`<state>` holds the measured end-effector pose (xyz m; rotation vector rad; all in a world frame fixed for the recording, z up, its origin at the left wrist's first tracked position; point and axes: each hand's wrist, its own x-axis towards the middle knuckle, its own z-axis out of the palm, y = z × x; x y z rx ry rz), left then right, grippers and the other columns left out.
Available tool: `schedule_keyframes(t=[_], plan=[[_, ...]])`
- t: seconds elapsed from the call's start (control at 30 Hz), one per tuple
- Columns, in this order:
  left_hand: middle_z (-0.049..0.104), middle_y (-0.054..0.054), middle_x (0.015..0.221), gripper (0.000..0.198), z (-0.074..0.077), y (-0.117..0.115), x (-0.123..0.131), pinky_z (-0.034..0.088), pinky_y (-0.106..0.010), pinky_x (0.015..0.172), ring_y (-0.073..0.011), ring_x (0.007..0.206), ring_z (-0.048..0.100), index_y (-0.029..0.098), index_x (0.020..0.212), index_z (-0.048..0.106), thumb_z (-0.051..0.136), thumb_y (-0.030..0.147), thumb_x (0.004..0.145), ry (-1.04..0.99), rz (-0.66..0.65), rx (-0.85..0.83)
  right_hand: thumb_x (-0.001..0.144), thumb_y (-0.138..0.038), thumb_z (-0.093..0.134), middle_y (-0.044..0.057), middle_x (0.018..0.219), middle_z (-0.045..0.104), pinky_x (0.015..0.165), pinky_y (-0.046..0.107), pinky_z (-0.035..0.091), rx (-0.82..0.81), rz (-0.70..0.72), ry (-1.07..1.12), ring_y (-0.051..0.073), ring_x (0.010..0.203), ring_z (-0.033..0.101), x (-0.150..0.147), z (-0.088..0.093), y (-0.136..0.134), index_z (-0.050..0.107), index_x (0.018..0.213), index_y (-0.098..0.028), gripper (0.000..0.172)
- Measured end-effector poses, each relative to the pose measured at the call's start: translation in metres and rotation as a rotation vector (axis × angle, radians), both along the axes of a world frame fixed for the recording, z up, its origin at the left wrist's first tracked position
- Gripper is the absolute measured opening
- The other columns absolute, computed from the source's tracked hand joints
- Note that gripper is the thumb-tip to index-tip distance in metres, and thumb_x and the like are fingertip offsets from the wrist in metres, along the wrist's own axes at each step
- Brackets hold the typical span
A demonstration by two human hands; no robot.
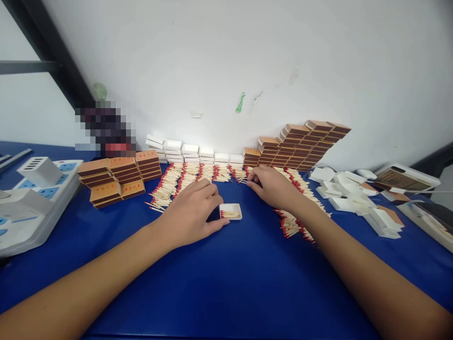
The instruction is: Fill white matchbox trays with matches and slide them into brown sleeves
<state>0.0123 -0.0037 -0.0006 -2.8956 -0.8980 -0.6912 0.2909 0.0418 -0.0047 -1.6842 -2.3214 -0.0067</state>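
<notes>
A small white matchbox tray (230,211) with a few red-tipped matches in it lies on the blue table (226,283). My left hand (191,212) rests beside the tray, fingers curled, thumb and fingertips touching its left edge. My right hand (271,185) reaches to the row of loose matches (198,175) along the wall, its fingers pinched together at the matches near the row's middle. What the pinch holds is too small to make out. More loose matches (293,222) lie under and beside my right wrist.
Stacks of orange matchbox sleeves stand at the left (116,177) and at the back right (304,144). White empty trays (191,152) line the wall, with others heaped at the right (354,196). A white power strip (31,198) lies at the far left.
</notes>
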Motion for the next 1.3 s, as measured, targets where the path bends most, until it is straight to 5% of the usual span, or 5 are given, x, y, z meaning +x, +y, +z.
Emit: schedule_keyframes(t=[0.37,0.73,1.3], plan=[[0.069,-0.008,0.101,0.029,0.000,0.001,0.000,0.053,-0.043,0.089,-0.0270,0.101,0.062,0.016,0.102,0.073,0.073,0.044,0.096,0.001,0.002,-0.006,0.102,-0.024,0.053,0.010,0.098,0.064,0.082,0.037,0.045,0.005,0.075,0.004,0.026,0.092,0.060,-0.002,-0.008,0.003,0.061,0.092,-0.020,0.014],[0.069,-0.008,0.102,0.029,0.000,0.001,0.000,0.052,-0.044,0.091,-0.0276,0.103,0.062,0.017,0.105,0.073,0.072,0.045,0.096,0.000,0.017,-0.019,0.107,-0.035,0.050,0.006,0.099,0.067,0.075,0.034,0.046,-0.256,0.276,0.160,0.022,0.088,0.061,-0.012,0.034,-0.046,0.062,0.094,-0.024,0.021],[0.068,-0.008,0.100,0.029,0.000,0.001,0.000,0.053,-0.043,0.088,-0.0273,0.101,0.061,0.017,0.100,0.073,0.071,0.046,0.097,0.006,0.015,0.018,0.106,-0.022,0.051,0.006,0.100,0.065,0.070,0.033,0.046,-0.146,0.323,0.090,0.019,0.082,0.062,-0.045,0.019,-0.067,0.059,0.095,-0.022,0.013]])
